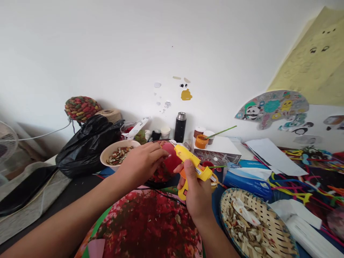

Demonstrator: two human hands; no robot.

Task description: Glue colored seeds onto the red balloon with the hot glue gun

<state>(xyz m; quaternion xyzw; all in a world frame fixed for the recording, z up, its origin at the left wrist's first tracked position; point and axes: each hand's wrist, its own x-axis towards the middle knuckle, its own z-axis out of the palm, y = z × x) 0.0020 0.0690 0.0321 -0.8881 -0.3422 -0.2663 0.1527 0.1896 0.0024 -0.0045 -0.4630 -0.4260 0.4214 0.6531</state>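
My right hand (pixel 197 190) is wrapped round a yellow hot glue gun (pixel 189 157), whose nozzle points up and left. Behind the nozzle stands a rounded red object (pixel 171 161), its lower left covered with small reddish-brown pieces. In front of it my left hand (pixel 143 159) is closed, thumb and fingers pinched together near the nozzle. Whatever they pinch is too small to make out. Just left of that hand is a pale bowl (pixel 105 150) of small shell-like pieces (pixel 119 156). A red-patterned surface (pixel 150 222) with a few loose bits lies below both hands.
To the right, a woven basket (pixel 285 234) holds pale shell-like pieces, near a blue packet (pixel 247 182) and many coloured pipe cleaners (pixel 292 186). A black bag (pixel 86 147) lies left. Along the wall are a black flask (pixel 180 128) and an orange paint jar (pixel 201 142). A dark cable (pixel 166 195) crosses the work surface.
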